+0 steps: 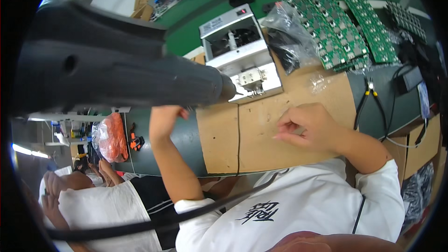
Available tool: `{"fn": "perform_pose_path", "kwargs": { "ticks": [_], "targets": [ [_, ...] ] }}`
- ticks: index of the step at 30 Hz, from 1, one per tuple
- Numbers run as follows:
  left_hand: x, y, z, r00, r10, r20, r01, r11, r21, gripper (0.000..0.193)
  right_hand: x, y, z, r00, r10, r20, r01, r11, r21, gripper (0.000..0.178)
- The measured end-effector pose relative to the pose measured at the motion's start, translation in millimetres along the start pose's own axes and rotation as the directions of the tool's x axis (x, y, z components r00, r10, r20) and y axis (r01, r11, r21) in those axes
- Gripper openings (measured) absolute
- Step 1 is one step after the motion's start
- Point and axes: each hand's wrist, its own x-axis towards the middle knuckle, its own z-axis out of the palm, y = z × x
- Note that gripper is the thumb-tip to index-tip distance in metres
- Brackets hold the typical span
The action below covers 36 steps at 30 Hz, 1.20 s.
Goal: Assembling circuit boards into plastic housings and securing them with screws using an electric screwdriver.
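My right hand [305,126] is over the cardboard sheet [273,149], its fingers curled toward the thumb. Anything held between those fingertips is too small to make out. At the left edge of the cardboard is my left hand [165,120], its fingers mostly hidden behind a large dark cylindrical tool [154,77]. Beyond my hands stands a white boxy machine [275,72] with a small red display and an open bay. A metal fixture [251,78] sits at its near end, close to the tool's tip; neither hand visibly touches it.
Stacked green circuit boards [326,23] lie at the far right, next to a clear plastic bag [291,23]. Pliers [370,94] and a black power adapter [409,83] are on the right. A bagged orange bundle [112,137] lies left. Another person [100,210] sits at left.
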Motion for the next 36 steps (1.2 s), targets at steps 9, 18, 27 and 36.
{"fn": "perform_pose_path", "kwargs": {
  "ticks": [9, 18, 27, 36],
  "targets": [
    [147, -58, -46, 0.974, -0.183, -0.134, 0.149, 0.963, -0.226, 0.057, 5, 7, 15, 0.985, -0.021, 0.170, 0.026, 0.999, -0.031, 0.018],
    [-13, -149, -149, 0.967, -0.035, -0.254, 0.182, 0.790, 0.586, 0.051, 5, 3, 17, 0.981, -0.028, 0.190, 0.069, 0.975, -0.213, 0.018],
    [-79, -146, -72, 0.903, 0.093, -0.419, 0.168, 0.821, 0.545, 0.060, 7, -9, 40, 0.883, 0.186, 0.430, -0.225, 0.974, 0.041, 0.023],
    [-107, -7, 96, 0.955, 0.289, 0.069, -0.259, 0.924, -0.279, 0.048, 2, -5, 80, 0.948, 0.239, 0.208, -0.317, 0.754, 0.575, 0.035]
  ]
}}
